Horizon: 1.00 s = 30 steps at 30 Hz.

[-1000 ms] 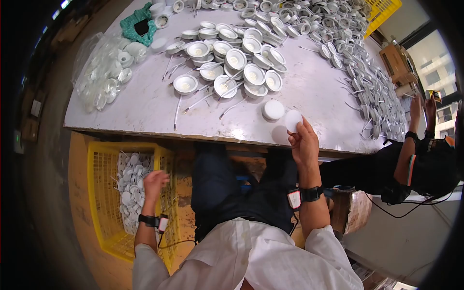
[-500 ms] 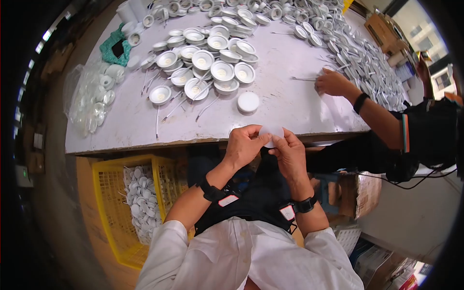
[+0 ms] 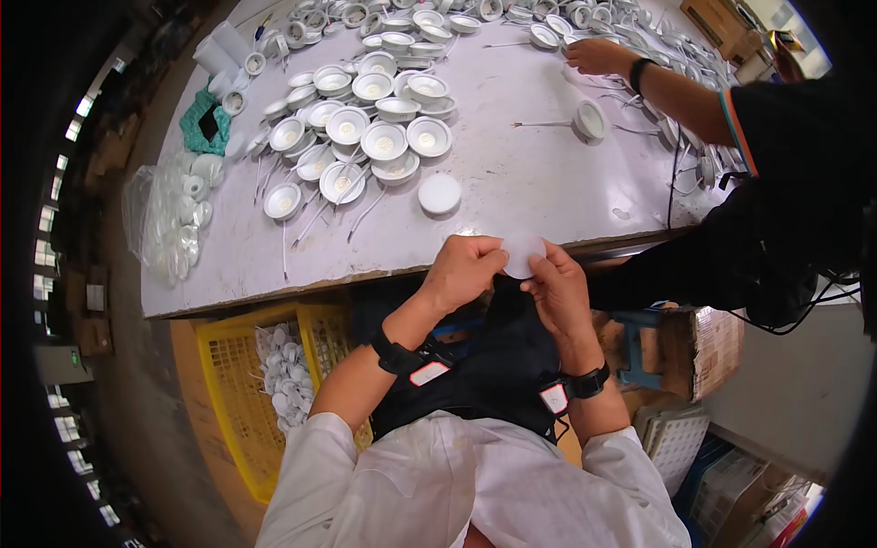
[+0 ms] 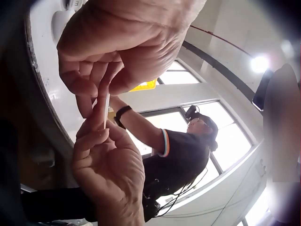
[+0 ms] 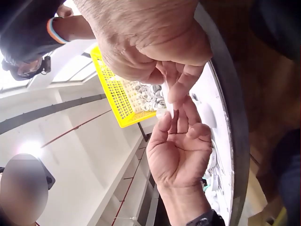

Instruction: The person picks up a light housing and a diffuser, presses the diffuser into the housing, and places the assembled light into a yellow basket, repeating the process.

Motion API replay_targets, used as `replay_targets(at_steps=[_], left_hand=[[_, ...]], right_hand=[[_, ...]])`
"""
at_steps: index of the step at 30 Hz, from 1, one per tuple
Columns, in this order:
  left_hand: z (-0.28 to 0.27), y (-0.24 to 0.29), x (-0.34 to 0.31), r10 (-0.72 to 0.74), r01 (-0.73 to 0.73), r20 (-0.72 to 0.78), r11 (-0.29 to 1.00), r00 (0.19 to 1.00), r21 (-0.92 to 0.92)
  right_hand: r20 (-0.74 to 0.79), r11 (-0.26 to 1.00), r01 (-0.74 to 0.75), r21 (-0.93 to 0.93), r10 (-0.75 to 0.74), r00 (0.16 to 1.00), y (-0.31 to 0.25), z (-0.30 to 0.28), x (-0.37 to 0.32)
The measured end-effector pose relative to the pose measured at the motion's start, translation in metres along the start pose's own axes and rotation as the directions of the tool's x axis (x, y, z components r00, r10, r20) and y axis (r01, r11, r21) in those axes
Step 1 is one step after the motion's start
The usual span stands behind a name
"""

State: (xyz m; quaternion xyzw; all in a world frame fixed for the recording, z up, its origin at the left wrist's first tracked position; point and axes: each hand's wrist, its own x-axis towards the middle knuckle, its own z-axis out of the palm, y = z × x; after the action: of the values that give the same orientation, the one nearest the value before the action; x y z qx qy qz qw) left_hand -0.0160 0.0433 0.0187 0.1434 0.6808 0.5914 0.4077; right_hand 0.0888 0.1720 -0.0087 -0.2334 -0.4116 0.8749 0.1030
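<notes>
A thin white round disc [image 3: 523,257] is held up between both hands just off the table's front edge. My left hand [image 3: 465,272] pinches its left side between thumb and fingers. On the opposite side, the thumb and fingers of my right hand [image 3: 558,287] grip the rim. The left wrist view catches the disc [image 4: 106,112] edge-on, a narrow white line between the fingertips. Just beyond the hands, a short stack of white discs [image 3: 439,193] rests on the table. Left of it lies a pile of white round lamp housings [image 3: 384,140] with wire leads.
A plastic bag of white parts [image 3: 169,224] and a green cloth item [image 3: 203,123] lie at the table's left. Below stands a yellow crate [image 3: 239,402] holding white pieces. At right another person's arm [image 3: 681,96] reaches over the table near a single lamp housing [image 3: 591,120].
My left hand has come up from beside the yellow crate to grasp the disc, which my right hand brought back from near the stack. The other person's arm has reached over the table.
</notes>
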Motion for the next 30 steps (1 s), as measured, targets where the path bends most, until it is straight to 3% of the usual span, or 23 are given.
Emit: replay_targets(at_steps=[1,3,5,7,8,9,11,12,14,15,17,19,21,23,30], left_hand=[[0.004,0.003,0.003,-0.006,0.003,0.027,0.997,1.0,0.08],[0.011,0.01,0.013,-0.002,-0.006,0.051,0.987,0.999,0.163],[0.021,0.018,0.025,0.112,-0.115,0.025,0.972,0.993,0.206],[0.032,0.026,0.039,0.171,-0.17,0.013,0.959,0.985,0.227],[0.036,0.033,0.053,0.263,-0.241,-0.019,0.911,0.965,0.334],[0.041,0.04,0.067,0.353,-0.302,-0.04,0.848,0.935,0.436],[0.049,0.052,0.104,0.384,-0.322,-0.034,0.816,0.923,0.48],[0.054,0.059,0.123,0.411,-0.316,-0.049,0.766,0.91,0.561],[0.062,0.07,0.159,0.44,-0.316,-0.044,0.708,0.897,0.632],[0.067,0.076,0.177,0.422,-0.268,-0.055,0.666,0.905,0.696],[0.076,0.077,0.209,0.409,-0.237,-0.049,0.618,0.911,0.75],[0.08,0.068,0.239,0.488,-0.153,-0.089,0.434,0.868,0.888],[0.082,0.068,0.256,0.461,-0.169,-0.074,0.464,0.884,0.87],[0.085,0.073,0.261,0.321,-0.144,-0.019,0.476,0.947,0.868],[0.09,0.067,0.251,0.389,-0.205,-0.061,0.605,0.919,0.769]], right_hand=[[-0.064,0.992,0.056,-0.109,-0.063,0.996,0.0,-0.002,0.001],[-0.116,0.984,0.117,-0.138,-0.133,0.984,-0.001,-0.011,0.005],[-0.167,0.97,0.173,-0.171,-0.201,0.965,-0.009,-0.021,0.01],[-0.313,0.895,0.32,-0.311,-0.414,0.855,-0.025,-0.028,0.012],[-0.323,0.831,0.344,-0.437,-0.502,0.803,-0.036,-0.03,0.011],[-0.325,0.829,0.348,-0.438,-0.507,0.799,-0.041,-0.035,0.011],[-0.173,0.491,0.36,-0.793,-0.748,0.64,-0.052,-0.047,0.01],[-0.18,0.489,0.357,-0.796,-0.754,0.632,-0.059,-0.052,0.01],[0.291,-0.121,0.411,-0.903,-0.878,0.381,-0.075,-0.06,0.007],[0.286,-0.126,0.397,-0.909,-0.881,0.376,-0.081,-0.063,0.004],[0.377,-0.279,0.323,-0.904,-0.877,0.298,-0.086,-0.066,-0.003],[0.375,-0.289,0.309,-0.906,-0.888,0.268,-0.087,-0.073,-0.004],[0.34,-0.252,0.325,-0.911,-0.906,0.252,-0.086,-0.079,-0.005],[0.329,-0.241,0.318,-0.917,-0.908,0.261,-0.086,-0.084,-0.006],[0.296,-0.173,0.348,-0.921,-0.893,0.339,-0.086,-0.077,-0.012]])
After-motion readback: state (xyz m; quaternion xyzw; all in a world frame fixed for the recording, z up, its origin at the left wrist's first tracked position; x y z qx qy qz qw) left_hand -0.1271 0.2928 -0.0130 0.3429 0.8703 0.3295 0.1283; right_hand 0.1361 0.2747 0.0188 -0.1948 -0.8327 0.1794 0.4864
